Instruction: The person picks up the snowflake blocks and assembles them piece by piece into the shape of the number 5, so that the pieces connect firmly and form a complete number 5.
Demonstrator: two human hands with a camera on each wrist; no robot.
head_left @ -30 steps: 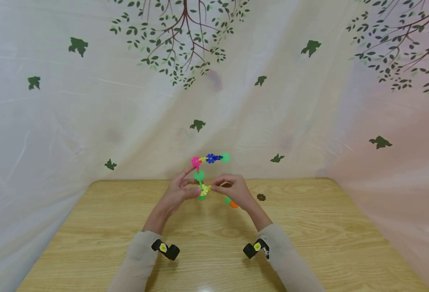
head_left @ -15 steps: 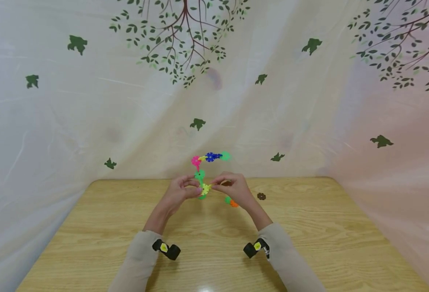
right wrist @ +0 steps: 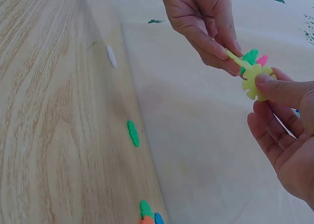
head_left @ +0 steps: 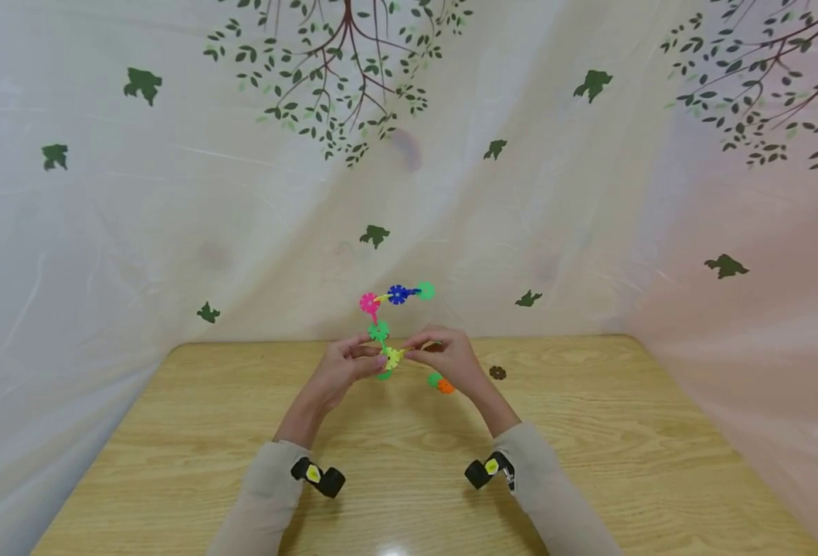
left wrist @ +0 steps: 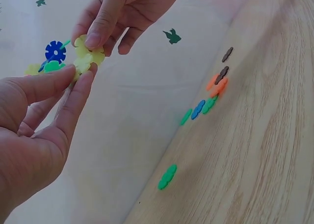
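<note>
My left hand (head_left: 335,371) pinches a yellow snowflake disc (right wrist: 233,58) between thumb and fingers, at the lower part of a linked chain. A second yellow snowflake disc (right wrist: 254,81) is pinched by my right hand (head_left: 453,361), its slotted edge meeting the first one. In the left wrist view the two yellow discs overlap at an angle. Above my left hand the chain climbs through a green disc (head_left: 378,331) to a pink disc (head_left: 369,303). From there it bends right through a blue disc (head_left: 398,294) to a light green disc (head_left: 425,290).
Loose discs lie along the far part of the wooden table (head_left: 575,463): a brown one (head_left: 497,373), an orange one (head_left: 446,385), a blue one (left wrist: 198,109), several green ones and a white one (right wrist: 111,56). A printed cloth (head_left: 450,216) hangs behind the table.
My left index finger has come down from the pink disc toward the other fingers. The chain's upper end has shifted slightly up and left. Both hands keep their pinch on the yellow discs.
</note>
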